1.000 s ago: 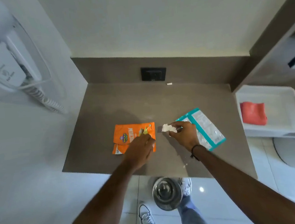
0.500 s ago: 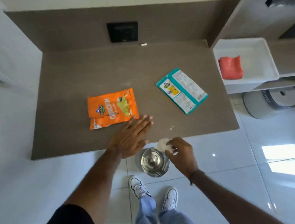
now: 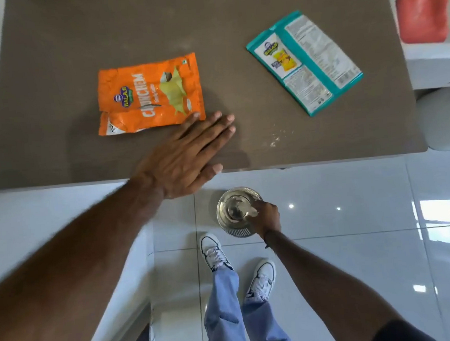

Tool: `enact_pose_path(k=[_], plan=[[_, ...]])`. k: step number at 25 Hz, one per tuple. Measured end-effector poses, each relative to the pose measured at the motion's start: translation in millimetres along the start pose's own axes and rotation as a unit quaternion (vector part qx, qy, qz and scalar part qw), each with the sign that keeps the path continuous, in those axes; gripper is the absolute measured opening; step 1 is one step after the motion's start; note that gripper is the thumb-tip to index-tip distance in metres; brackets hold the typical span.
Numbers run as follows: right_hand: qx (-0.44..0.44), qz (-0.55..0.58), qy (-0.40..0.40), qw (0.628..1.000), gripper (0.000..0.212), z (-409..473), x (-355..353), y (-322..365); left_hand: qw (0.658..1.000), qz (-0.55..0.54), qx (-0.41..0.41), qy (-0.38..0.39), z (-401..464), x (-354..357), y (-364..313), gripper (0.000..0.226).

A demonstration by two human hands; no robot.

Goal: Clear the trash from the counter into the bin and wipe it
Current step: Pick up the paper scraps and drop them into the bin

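Observation:
An orange snack packet (image 3: 150, 95) lies flat on the brown counter (image 3: 61, 48). A teal and white packet (image 3: 304, 62) lies to its right. My left hand (image 3: 185, 160) rests flat on the counter's front edge, fingers spread, its fingertips touching the orange packet's lower right corner. A round steel bin (image 3: 222, 205) stands on the floor below the counter edge. My right hand (image 3: 266, 215) is lowered over the bin's open top, its fingertips pinching a small crumpled white paper (image 3: 252, 211) inside the rim.
Pale crumbs (image 3: 275, 142) dot the counter near its front edge, right of my left hand. A red cloth (image 3: 422, 17) lies in a white tray (image 3: 430, 57) at the right. A white round container (image 3: 444, 126) stands on the floor below it. My shoes (image 3: 214, 252) are just behind the bin.
My right hand carried the crumpled paper off the counter and down into the bin's mouth. My left hand slid from the orange packet to the counter's front edge. The view tilted downward.

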State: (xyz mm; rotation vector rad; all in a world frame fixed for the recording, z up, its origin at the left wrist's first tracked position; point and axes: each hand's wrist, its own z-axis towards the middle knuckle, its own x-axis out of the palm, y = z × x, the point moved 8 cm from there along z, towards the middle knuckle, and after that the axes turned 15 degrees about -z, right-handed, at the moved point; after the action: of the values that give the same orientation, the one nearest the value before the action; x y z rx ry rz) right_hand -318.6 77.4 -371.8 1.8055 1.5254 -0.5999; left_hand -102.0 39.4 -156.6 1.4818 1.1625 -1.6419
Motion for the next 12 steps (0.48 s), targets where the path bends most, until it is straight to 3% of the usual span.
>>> enact_pose_path(k=[3, 6, 9, 12], plan=[[-0.003, -0.049, 0.025, 0.998, 0.041, 7, 9, -2, 1.0, -0.007, 0.007, -0.008, 2, 1, 0, 0.071], [-0.025, -0.004, -0.009, 1.0, 0.03, -20, -12, -2, 1.0, -0.007, 0.009, -0.012, -1, 0, 0, 0.07], [-0.118, 0.065, -0.135, 0.982, 0.015, -71, -70, 20, 1.0, -0.017, 0.005, -0.008, 2, -3, -2, 0.07], [-0.241, 0.165, -0.257, 0.921, 0.012, -121, -149, 61, 0.999, -0.035, -0.001, -0.006, 1, -7, -3, 0.068]])
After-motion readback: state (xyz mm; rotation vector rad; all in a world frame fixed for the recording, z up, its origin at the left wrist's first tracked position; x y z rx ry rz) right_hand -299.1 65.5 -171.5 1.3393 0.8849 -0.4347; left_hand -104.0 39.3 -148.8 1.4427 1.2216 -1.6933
